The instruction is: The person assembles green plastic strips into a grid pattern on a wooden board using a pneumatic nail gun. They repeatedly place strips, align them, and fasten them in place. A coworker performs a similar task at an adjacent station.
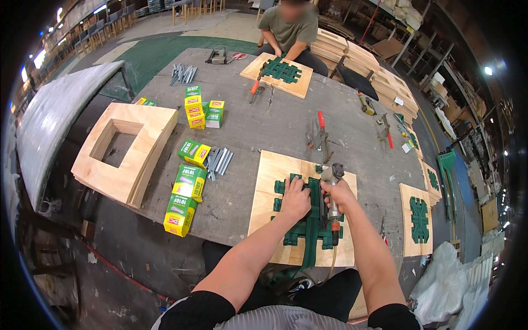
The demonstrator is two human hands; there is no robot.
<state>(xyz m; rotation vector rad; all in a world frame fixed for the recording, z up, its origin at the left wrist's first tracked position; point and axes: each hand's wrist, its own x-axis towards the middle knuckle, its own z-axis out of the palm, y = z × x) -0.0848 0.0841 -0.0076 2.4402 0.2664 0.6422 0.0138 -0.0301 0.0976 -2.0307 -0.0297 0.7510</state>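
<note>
A plywood board (264, 220) lies before me at the table's near edge, with green webbing straps (294, 236) crossing over its middle. My left hand (297, 199) presses on the webbing at the left, its fingers bent and closed on a strap. In my right hand (341, 195) is an air staple gun (333, 175), gripped around its body. Its long black magazine lies along the straps, and a hose (333, 258) runs from its lower end toward me. A loose strap end (309, 253) hangs over the board's near edge. The gun's nose is hard to make out.
Cut-out plywood frames (129, 154) are stacked at left, beside staple boxes (190, 181) and loose staple strips (220, 161). Red-handled pliers (322, 132) lie ahead. Across the table (231, 121), a person (289, 33) works on another webbed board (300, 88). A finished-looking webbed board (407, 220) lies right.
</note>
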